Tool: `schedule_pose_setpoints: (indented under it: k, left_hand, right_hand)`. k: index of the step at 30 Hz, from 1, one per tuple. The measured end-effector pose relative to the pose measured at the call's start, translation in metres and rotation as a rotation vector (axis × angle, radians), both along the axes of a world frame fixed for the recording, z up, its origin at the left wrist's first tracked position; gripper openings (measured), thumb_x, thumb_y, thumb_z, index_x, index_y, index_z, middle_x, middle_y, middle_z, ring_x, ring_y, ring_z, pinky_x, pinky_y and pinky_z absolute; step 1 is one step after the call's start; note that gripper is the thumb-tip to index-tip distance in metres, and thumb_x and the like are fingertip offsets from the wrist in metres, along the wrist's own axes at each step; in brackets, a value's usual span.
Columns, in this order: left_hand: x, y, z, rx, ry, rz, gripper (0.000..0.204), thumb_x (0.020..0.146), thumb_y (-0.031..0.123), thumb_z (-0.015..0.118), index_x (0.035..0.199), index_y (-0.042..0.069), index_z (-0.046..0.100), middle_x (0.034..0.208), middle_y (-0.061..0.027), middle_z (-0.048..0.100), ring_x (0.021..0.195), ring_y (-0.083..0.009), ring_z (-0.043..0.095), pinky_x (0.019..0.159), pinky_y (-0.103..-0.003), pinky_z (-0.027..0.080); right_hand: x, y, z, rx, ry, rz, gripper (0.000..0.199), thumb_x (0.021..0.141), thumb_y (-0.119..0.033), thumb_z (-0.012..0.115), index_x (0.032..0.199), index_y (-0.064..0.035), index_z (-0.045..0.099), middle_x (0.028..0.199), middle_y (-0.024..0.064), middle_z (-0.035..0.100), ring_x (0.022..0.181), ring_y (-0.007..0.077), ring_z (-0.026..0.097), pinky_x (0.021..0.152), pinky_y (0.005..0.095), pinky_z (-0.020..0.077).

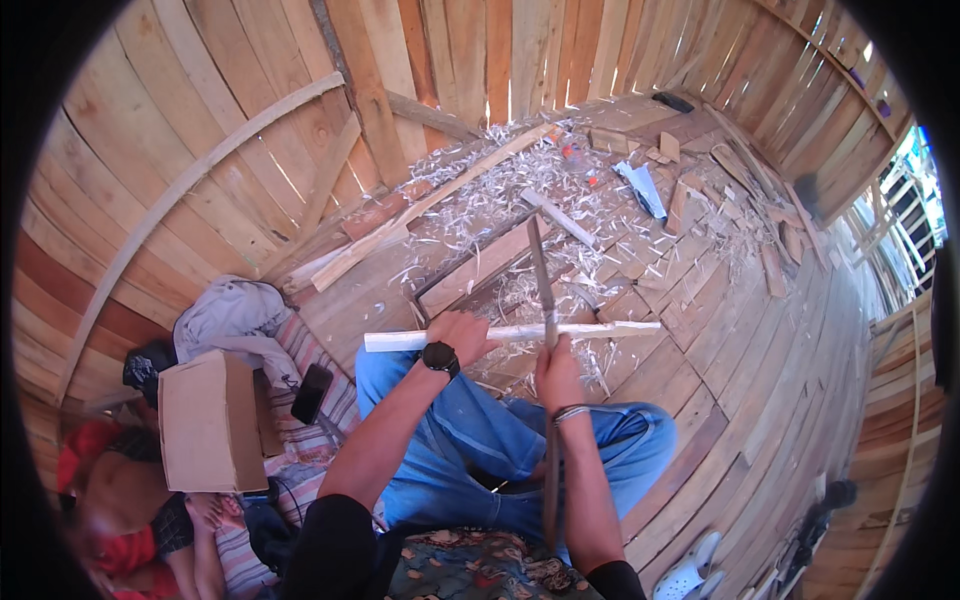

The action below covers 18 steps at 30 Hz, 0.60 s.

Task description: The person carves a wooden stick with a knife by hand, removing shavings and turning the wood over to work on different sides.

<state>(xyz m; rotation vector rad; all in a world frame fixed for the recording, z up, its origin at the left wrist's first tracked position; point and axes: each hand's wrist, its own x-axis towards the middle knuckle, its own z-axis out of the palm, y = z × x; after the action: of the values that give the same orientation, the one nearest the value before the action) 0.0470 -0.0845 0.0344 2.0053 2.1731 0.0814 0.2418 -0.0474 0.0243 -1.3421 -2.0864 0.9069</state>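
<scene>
My left hand (462, 338), with a dark watch on its wrist, is closed round a pale, whittled wooden stick (600, 329) lying crosswise above my lap. In my right hand (557, 376) is a long, narrow, dark tool that looks like a machete (544, 270). It points away from me and crosses the stick just right of my left hand. Its lower part runs back along my right forearm toward my body. Whether its edge touches the stick I cannot tell. My crossed legs in blue jeans (440, 430) are beneath both hands.
Wood shavings (470, 190) cover the plank floor (740, 370) ahead, among boards (440, 207) and offcuts. To the left are a cardboard box (210, 420), a phone (312, 393) and a striped cloth. Another person (125, 500) is at the lower left. A clog (688, 570) sits lower right.
</scene>
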Motion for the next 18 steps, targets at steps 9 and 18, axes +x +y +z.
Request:
schedule_pose_setpoints:
  k: [9,18]
  left_hand:
    - [-0.004,0.009,0.004,-0.110,-0.071,0.027,0.052,0.082,0.054,0.061,0.079,0.003,0.071,0.080,-0.0202,0.068,0.081,-0.0368,0.066,0.072,-0.046,0.052]
    - [-0.005,0.006,0.002,-0.090,-0.051,0.034,0.052,0.082,0.054,0.061,0.081,0.003,0.071,0.079,-0.0206,0.068,0.078,-0.0371,0.067,0.073,-0.046,0.053]
  right_hand:
    - [0.060,-0.068,0.002,-0.173,-0.015,0.035,0.024,0.093,-0.017,0.052,0.103,0.0020,0.042,0.079,0.0334,0.061,0.081,0.0538,0.056,0.066,0.0608,0.0437]
    - [0.053,-0.082,-0.004,-0.228,-0.034,0.007,0.023,0.093,-0.017,0.052,0.104,0.0003,0.041,0.079,0.0339,0.061,0.079,0.0536,0.057,0.065,0.0613,0.0440]
